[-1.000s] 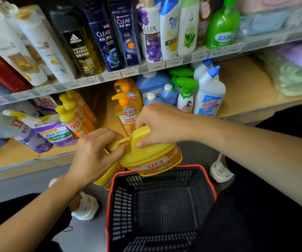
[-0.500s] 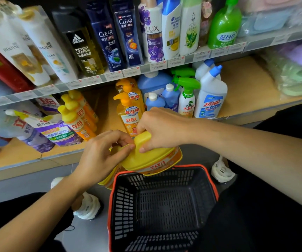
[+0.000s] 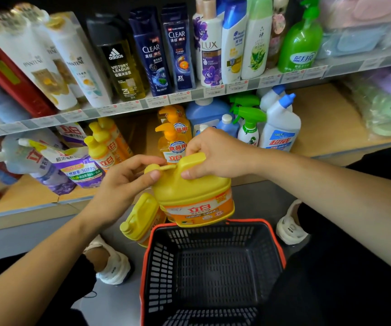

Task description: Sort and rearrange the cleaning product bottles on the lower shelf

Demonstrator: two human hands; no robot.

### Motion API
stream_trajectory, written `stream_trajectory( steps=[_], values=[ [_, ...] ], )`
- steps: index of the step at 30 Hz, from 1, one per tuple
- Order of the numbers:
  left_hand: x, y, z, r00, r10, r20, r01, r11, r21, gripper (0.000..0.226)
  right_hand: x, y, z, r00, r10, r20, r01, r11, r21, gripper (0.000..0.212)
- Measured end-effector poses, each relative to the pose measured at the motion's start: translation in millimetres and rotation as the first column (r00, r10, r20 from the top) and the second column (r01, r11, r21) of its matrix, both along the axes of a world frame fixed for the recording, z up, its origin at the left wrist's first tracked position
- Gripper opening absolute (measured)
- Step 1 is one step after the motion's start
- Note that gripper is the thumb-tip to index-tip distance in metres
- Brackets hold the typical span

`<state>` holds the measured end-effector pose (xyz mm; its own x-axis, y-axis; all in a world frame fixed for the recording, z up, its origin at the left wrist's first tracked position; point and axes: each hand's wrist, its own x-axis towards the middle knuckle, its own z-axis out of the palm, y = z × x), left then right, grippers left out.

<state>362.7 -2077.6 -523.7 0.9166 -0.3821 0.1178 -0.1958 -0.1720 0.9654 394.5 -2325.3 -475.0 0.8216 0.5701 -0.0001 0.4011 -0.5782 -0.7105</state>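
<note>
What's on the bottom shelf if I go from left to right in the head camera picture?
purple refill pouches → small yellow-capped bottles → orange pump bottles → big blue jug → green-trigger spray bottle → white bottle with blue cap

Yellow jug (image 3: 191,196) lifted higher above the basket (image 3: 145,260), tilted more upright, second jug (image 3: 140,220) uncovered beneath

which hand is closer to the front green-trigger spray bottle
Right. The right hand, holding the yellow jug, is just in front of the spray bottle; the left hand is farther to its left.
</note>
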Motion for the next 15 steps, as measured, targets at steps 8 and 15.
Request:
stream_trajectory(
  steps=[8,15],
  values=[
    [7.3,16.0,15.3,0.936,-0.283,-0.209,0.23,0.942,-0.244,0.056,9.0,-13.3,12.9,0.99,0.064,-0.128,-0.041,0.983,0.178,0.024],
    [1.1,13.1,14.7,0.997,0.077,-0.014,-0.077,0.958,-0.278,0.048,1.8,-5.9,10.5,0.991,-0.041,-0.125,0.074,0.961,0.266,0.027]
  ],
)
